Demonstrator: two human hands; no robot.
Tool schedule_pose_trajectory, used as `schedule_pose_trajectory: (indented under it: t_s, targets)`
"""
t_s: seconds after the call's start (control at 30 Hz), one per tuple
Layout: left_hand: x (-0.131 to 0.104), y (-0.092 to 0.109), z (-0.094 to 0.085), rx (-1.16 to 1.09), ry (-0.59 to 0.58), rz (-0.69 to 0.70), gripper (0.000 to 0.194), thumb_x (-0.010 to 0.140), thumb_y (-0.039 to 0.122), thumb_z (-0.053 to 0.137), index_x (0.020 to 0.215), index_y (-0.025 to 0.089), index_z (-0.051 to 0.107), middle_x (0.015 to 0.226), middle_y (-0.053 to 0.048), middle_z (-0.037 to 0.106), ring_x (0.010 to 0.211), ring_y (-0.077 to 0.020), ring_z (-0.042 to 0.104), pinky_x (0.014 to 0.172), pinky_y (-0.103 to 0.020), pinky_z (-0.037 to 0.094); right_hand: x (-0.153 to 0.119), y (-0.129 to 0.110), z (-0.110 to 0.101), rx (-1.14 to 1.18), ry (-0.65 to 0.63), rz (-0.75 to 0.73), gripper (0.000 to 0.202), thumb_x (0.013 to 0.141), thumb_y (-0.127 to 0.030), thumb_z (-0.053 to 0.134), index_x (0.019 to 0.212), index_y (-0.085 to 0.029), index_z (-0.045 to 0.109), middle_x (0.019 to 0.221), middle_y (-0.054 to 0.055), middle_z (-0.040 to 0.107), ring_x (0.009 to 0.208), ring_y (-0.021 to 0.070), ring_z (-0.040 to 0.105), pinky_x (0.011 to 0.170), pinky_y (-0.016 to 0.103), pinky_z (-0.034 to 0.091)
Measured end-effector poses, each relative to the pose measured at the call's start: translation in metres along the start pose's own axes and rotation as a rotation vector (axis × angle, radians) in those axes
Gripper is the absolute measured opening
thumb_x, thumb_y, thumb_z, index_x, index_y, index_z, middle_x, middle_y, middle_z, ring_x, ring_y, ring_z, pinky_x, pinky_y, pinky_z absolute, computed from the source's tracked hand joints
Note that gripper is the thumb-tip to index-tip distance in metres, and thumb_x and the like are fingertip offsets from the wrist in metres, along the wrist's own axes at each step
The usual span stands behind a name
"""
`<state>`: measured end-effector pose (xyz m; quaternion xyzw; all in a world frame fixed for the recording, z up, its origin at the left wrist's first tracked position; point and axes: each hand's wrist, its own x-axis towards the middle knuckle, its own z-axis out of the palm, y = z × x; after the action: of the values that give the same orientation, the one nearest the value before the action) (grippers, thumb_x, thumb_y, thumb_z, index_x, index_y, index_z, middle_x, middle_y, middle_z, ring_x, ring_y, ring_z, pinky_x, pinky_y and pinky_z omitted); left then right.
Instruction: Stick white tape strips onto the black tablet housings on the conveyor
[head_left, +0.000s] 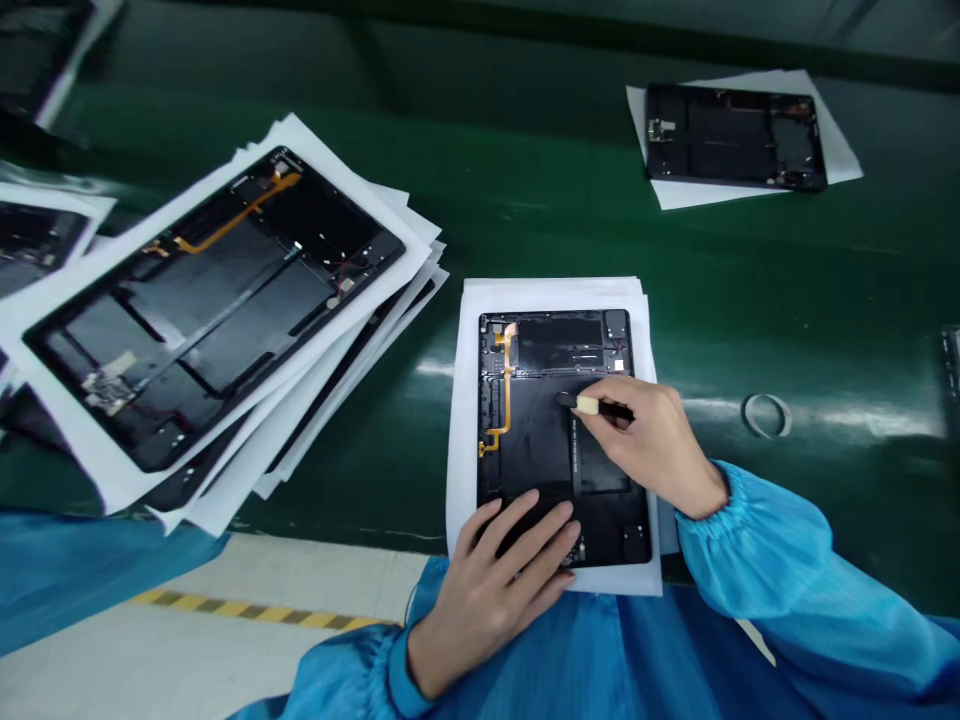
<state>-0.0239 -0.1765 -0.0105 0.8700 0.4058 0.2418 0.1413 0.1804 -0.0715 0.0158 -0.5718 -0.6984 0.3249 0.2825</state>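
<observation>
An opened black tablet housing (536, 430) lies upright in view on white sheets (463, 400) near the table's front edge. An orange flex cable (508, 390) runs down its left side. My left hand (499, 585) rests on the housing's lower left part, fingers spread and holding nothing. Pinched in my right hand (656, 430) is a black tool (587, 405) with a pale yellow band. Its dark rounded tip is over the middle of the housing; whether it touches the surface I cannot tell.
On the left is a stack of housings (217, 300) between white sheets. Another housing (739, 140) lies on paper at the back right. A pale ring (766, 415) sits right of my right hand. A blue sleeve (82, 570) shows at the lower left.
</observation>
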Motion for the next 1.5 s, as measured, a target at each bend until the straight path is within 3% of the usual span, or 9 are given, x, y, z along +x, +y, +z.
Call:
schedule_pose_trajectory:
  t_s: [0.23,0.47,0.8,0.97,1.5]
  targets:
    - [-0.001,-0.003,0.006,0.058,0.012,0.087,0.025,0.096,0.031,0.057,0.112,0.018,0.072,0.116,-0.002,0.074,0.120,-0.0226,0.058,0.119,-0.038,0.020,0.000,0.001,0.004,-0.061,-0.019,-0.006,0.017,0.084,-0.007,0.056,0.086,-0.019,0.069,0.082,0.001,0.071,0.071,0.0141,0.064,0.065,0.025,0.047]
    - [-0.003,-0.005,0.007,0.136,-0.061,0.125,0.027,0.098,0.034,0.052,0.111,0.019,0.071,0.123,-0.002,0.070,0.125,-0.0228,0.056,0.122,-0.041,0.012,0.000,0.004,0.007,-0.069,-0.025,-0.012,0.018,0.084,-0.006,0.055,0.085,-0.019,0.067,0.082,0.001,0.070,0.072,0.0142,0.063,0.066,0.025,0.046]
    - [-0.003,-0.004,0.005,0.166,-0.094,0.146,0.028,0.098,0.033,0.052,0.115,0.019,0.069,0.128,-0.003,0.067,0.128,-0.0218,0.054,0.123,-0.044,0.010,-0.006,0.009,0.011,-0.054,-0.020,-0.048,0.020,0.085,-0.006,0.052,0.090,-0.020,0.067,0.085,0.002,0.068,0.074,0.0145,0.063,0.065,0.025,0.047]
    - [-0.002,-0.004,0.005,0.172,-0.097,0.165,0.026,0.098,0.034,0.053,0.111,0.020,0.071,0.131,-0.002,0.066,0.127,-0.0218,0.054,0.123,-0.045,0.010,-0.011,0.013,0.012,-0.045,0.069,-0.135,0.022,0.086,-0.007,0.050,0.093,-0.019,0.067,0.084,0.004,0.064,0.073,0.0155,0.062,0.065,0.026,0.050]
    - [-0.001,-0.005,0.006,0.157,-0.087,0.157,0.026,0.098,0.035,0.054,0.112,0.019,0.071,0.128,-0.001,0.067,0.125,-0.0198,0.055,0.123,-0.042,0.007,-0.008,0.013,0.012,-0.057,0.060,-0.077,0.022,0.084,-0.007,0.051,0.091,-0.018,0.069,0.084,0.004,0.063,0.073,0.0162,0.062,0.065,0.027,0.051]
